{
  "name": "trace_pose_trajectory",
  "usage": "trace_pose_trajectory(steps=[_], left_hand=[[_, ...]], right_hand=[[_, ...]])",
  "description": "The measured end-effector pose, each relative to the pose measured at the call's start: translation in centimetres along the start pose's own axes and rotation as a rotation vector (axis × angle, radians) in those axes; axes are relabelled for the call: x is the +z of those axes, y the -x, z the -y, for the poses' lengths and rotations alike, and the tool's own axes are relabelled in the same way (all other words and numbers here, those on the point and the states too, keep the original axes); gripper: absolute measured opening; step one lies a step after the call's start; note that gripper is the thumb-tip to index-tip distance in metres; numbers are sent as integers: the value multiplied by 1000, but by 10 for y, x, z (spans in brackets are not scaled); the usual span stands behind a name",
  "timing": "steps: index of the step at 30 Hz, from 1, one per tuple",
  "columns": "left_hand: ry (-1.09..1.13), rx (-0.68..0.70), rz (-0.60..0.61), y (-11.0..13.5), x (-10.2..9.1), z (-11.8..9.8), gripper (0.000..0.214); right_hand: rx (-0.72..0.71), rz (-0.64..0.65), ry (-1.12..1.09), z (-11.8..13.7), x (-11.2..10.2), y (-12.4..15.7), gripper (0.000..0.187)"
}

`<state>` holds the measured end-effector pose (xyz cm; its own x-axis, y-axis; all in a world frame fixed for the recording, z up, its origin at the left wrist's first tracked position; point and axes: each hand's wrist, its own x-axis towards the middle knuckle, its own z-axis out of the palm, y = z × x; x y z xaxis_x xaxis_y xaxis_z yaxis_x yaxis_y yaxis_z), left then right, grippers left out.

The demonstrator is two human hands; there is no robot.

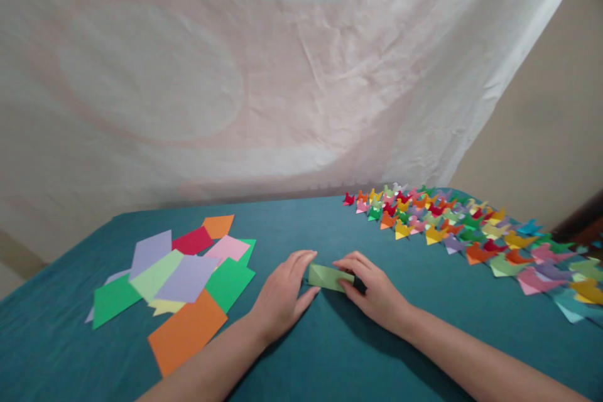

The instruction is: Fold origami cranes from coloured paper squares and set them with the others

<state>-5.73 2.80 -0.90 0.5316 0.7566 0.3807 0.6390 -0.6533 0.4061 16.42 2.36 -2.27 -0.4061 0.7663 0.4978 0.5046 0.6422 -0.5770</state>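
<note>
A light green sheet of paper (325, 277), folded into a narrow strip with a crease line near its left end, is between my two hands in the middle of the table. My left hand (284, 295) curves around the left end, its fingertips at the upper corner and its thumb at the lower edge. Pinched between the thumb and fingers of my right hand (372, 292) is the right end of the strip. The underside of the paper is hidden.
At the left, loose paper sheets in several colours overlap, among them an orange sheet (188, 331) beside my left forearm. Rows of small folded paper birds (436, 234) stand at the right. A teal cloth (292, 220) covers the table, and a pale hanging sheet (282, 75) closes off the back.
</note>
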Motion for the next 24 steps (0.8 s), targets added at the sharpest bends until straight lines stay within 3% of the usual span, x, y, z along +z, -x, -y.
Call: trace_pose_trajectory(steps=[9,14,17,24], left_hand=[[162,-61,-57,-1,0,6,36],[82,106,-86,-2,-3,4,19],[29,220,-174,-2,-4,3,17],[12,313,-297,0,-7,1,18]], right_hand=[[-26,-1,-39,4,0,1,26],[-70,-31,5,0,0,-1,13],[-126,-110,60,-1,-2,-2,13],[-165,-201,124,-3,-2,-2,20]])
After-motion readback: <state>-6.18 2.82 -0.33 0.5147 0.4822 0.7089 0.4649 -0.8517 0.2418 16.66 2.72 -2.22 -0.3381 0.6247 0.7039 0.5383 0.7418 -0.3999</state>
